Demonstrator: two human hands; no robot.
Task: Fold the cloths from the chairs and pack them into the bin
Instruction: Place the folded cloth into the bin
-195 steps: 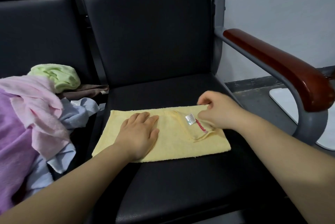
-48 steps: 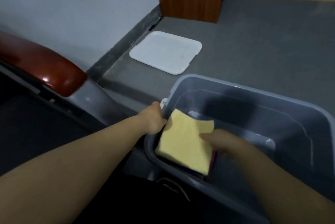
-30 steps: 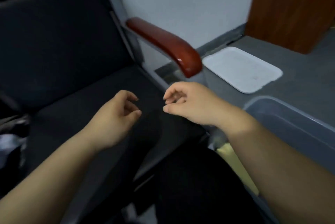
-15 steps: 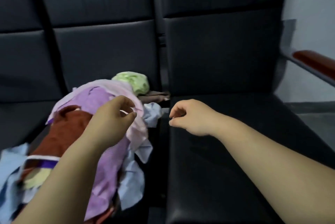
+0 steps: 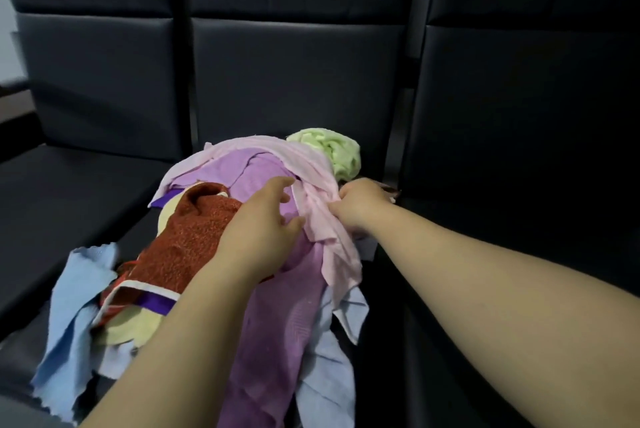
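The right hand (image 5: 360, 209) is pinching the thin pale pink cloth (image 5: 323, 219) atop the crumpled pile near the black padded chair seat's (image 5: 135, 237) right edge, probably to free it. The left hand (image 5: 258, 237), its fingers spread, is steadying the pile.

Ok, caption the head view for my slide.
Right grip pinches the pale pink fabric cloth atop a pile on the black padded chair, left grip spread beside it.

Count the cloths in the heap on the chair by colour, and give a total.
Pink cloth: 1
Purple cloth: 1
Rust-red cloth: 1
Yellow cloth: 1
Green cloth: 1
Blue: 2, a sky-blue cloth and a paler blue cloth
Total: 7 in view; buried ones cannot be counted.
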